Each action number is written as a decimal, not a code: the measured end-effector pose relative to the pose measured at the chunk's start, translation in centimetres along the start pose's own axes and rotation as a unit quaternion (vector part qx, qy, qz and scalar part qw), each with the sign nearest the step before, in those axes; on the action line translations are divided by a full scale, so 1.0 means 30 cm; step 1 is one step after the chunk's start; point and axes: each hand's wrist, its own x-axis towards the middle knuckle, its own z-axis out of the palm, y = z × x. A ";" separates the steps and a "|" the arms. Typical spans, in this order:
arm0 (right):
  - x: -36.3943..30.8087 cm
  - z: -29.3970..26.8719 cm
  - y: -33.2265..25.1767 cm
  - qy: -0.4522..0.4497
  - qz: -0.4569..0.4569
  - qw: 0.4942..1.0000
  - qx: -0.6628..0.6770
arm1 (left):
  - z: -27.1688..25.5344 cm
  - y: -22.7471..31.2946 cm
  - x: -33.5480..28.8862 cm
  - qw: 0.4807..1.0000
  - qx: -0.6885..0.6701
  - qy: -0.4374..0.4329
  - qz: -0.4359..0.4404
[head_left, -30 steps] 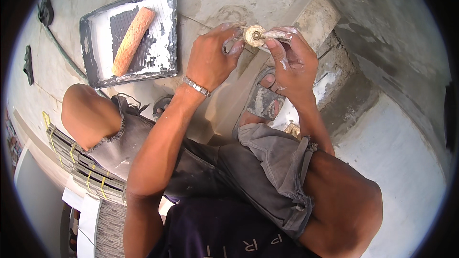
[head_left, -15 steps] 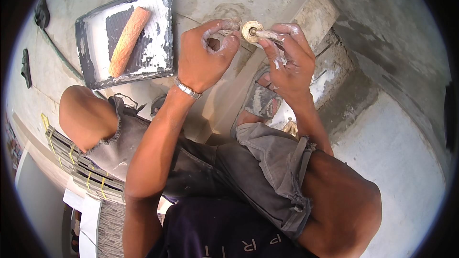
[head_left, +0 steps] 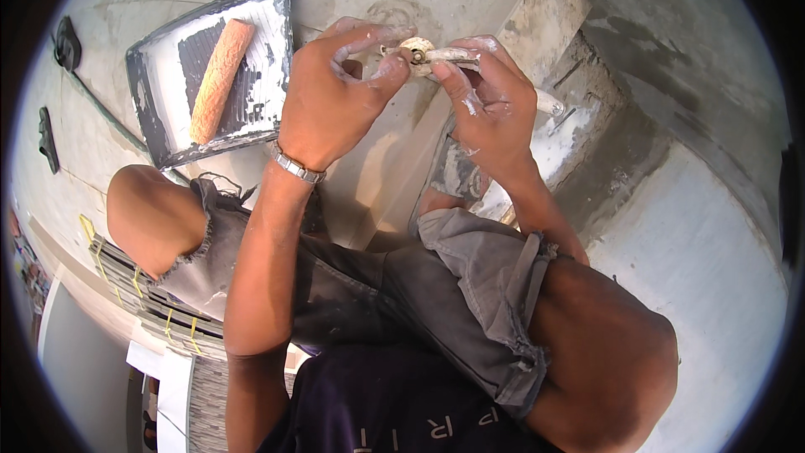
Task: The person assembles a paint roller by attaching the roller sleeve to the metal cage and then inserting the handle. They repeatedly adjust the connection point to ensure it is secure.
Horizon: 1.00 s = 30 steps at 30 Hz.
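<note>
Disc (head_left: pixel 419 43) sits at the end of the rod (head_left: pixel 453 55), up between the 2 hands. Right hand (head_left: pixel 501 109) pinches the rod; left hand (head_left: pixel 325 96) has thumb and index curled at the disc's edge, can't tell if they grip it. Status: looks partway. Disc and rod are together; roller (head_left: pixel 220 81) lies separate in the white-coated tray (head_left: pixel 285 50), not joined to either. Writing: pale letters on the dark shirt (head_left: pixel 360 386); can't make out any label on tray or roller.
</note>
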 end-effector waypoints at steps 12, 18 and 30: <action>-0.029 0.020 0.016 0.038 0.068 0.989 0.122 | 0.031 0.016 -0.022 0.998 0.065 0.020 0.019; -0.031 0.015 0.034 0.046 -0.057 0.996 -0.041 | 0.035 0.012 -0.027 0.998 0.055 0.025 0.021; -0.018 -0.028 -0.007 0.041 0.011 0.999 0.025 | 0.072 0.059 -0.067 0.989 -0.063 0.062 -0.118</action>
